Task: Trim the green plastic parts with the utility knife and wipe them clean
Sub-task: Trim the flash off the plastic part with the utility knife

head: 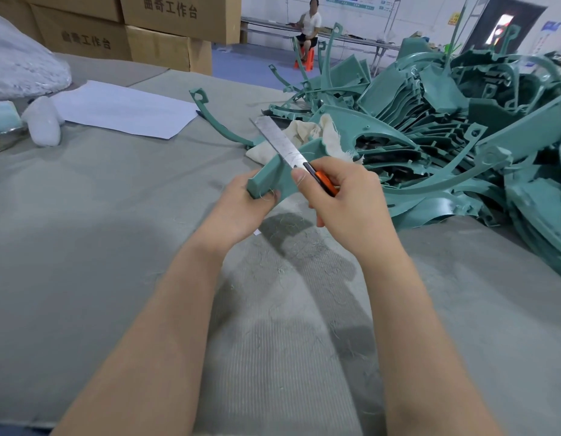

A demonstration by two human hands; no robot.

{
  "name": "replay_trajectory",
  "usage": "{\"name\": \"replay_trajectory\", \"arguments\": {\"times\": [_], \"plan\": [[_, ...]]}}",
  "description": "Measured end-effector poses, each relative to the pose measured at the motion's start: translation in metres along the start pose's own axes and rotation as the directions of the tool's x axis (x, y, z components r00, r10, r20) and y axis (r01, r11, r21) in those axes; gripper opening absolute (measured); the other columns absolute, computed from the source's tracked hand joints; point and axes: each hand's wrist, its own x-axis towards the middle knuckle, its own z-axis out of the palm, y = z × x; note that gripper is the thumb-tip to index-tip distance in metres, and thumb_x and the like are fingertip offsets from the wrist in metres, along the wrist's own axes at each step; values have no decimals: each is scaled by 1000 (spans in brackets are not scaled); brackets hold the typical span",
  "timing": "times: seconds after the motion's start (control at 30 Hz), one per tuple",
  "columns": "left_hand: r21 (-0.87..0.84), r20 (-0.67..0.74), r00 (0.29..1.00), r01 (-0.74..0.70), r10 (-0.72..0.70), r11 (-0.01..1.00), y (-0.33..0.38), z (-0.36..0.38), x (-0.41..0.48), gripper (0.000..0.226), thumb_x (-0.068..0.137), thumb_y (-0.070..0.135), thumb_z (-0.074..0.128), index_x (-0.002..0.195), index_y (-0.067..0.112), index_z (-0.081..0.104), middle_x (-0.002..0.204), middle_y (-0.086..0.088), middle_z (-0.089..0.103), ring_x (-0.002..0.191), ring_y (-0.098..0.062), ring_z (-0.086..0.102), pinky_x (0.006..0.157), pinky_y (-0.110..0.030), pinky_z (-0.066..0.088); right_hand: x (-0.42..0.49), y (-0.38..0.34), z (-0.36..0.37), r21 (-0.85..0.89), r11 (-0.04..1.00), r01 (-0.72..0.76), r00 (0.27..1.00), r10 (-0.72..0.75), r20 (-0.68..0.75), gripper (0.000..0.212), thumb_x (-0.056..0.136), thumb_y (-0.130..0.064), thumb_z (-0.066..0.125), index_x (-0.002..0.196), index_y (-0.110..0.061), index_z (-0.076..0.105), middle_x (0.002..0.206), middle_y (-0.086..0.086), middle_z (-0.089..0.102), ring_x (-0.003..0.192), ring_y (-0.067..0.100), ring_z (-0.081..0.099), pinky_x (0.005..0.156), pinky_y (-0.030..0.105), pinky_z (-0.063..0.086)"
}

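Grey ribbed felt covering the worktable (115,215) is strewn with fine plastic shavings. One matte green plastic bar-shaped part (274,177) is clamped by the left hand (241,209), fingers curled beneath it. An orange-handled utility knife (291,152) with its long steel blade laid over the part's edge is gripped in the right hand (345,196), thumb pressed beside the blade. Beyond the fingertips, a cream frayed cloth (317,133) is tucked against a glossy heap of green moulded parts (446,127).

Cardboard boxes (166,29) stacked far left; white paper sheet (122,110) on grey table cover (84,215).

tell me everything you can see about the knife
The knife has an orange and black handle and a long silver blade, extended far out. The right hand grips the handle, thumb near the blade's base. The blade points up and left, lying against the green part held by the left hand.
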Motion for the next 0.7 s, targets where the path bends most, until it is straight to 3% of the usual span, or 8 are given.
{"name": "replay_trajectory", "arguments": {"times": [0.1, 0.23, 0.3, 0.43, 0.47, 0.53, 0.63, 0.7], "plan": [[-3, -4, 1000, -1, 1, 1000, 3, 0, -2, 27, 95, 12, 54, 79, 33, 57, 74, 6, 55, 71, -11, 46, 51, -8, 35, 0, 1, 0, -8, 1000, 1, 1000, -1, 8, 26, 96, -35, 58, 86, -13, 68, 66, 14, 60, 59, 28, 56, 61, 42, 48], [-7, -14, 1000, 19, -19, 1000, 3, 0, -3, 25, 95, 12, 54, 79, 32, 57, 78, 3, 57, 72, -11, 47, 52, -8, 37, -1, 1, -1, 1, 1000, 4, 1000, -4, 31, 31, 96, -35, 58, 86, -7, 67, 68, 17, 59, 59, 30, 55, 59, 41, 47], [-2, -7, 1000, 25, -25, 1000, 4, 1, -2, 18, 95, 12, 54, 86, 26, 61, 87, -6, 62, 78, -14, 50, 61, -15, 41, -1, 0, -2, 14, 1000, 3, 998, -4, 55, 31, 95, -33, 59, 87, -5, 67, 69, 19, 59, 59, 30, 54, 58, 41, 47], [16, 19, 1000, -2, 1, 1000, 11, 0, -5, 16, 93, 2, 52, 103, 2, 65, 105, -26, 66, 86, -17, 52, 84, -45, 49, -4, -9, 3, 38, 999, 32, 984, -38, 171, 29, 94, -32, 61, 86, -5, 68, 67, 15, 58, 57, 24, 53, 58, 42, 48], [28, 16, 1000, -18, 18, 999, 10, -1, -6, 15, 92, -2, 51, 99, -1, 64, 100, -28, 65, 86, -18, 51, 83, -46, 49, -5, -12, 6, 29, 998, 51, 976, -56, 212, 30, 94, -32, 61, 87, -4, 68, 67, 14, 58, 57, 22, 53, 58, 41, 47], [65, 29, 999, -37, 35, 997, 9, -3, -8, 12, 89, -7, 51, 88, 1, 59, 84, -19, 60, 82, -18, 48, 70, -31, 46, -7, -15, 10, -2, 997, 81, 951, -77, 299, 29, 94, -32, 61, 87, -4, 68, 65, 11, 58, 58, 19, 54, 58, 35, 46], [119, 12, 999, 38, -40, 992, 6, -2, -7, 15, 91, 2, 53, 76, 4, 53, 74, -9, 50, 70, -19, 46, 59, -14, 40, -7, -15, 6, 27, 996, 82, 938, -86, 335, 27, 94, -31, 62, 86, -6, 69, 63, 9, 59, 51, 13, 52, 55, 32, 44], [40, 4, 1000, 22, -23, 999, 5, 0, -3, 11, 94, 7, 55, 89, -2, 61, 83, -17, 58, 79, -19, 50, 70, -25, 46, -6, -12, 0, 96, 995, 39, 971, -60, 231, 25, 95, -30, 61, 86, -7, 68, 65, 13, 58, 49, 14, 51, 55, 37, 46]]}}
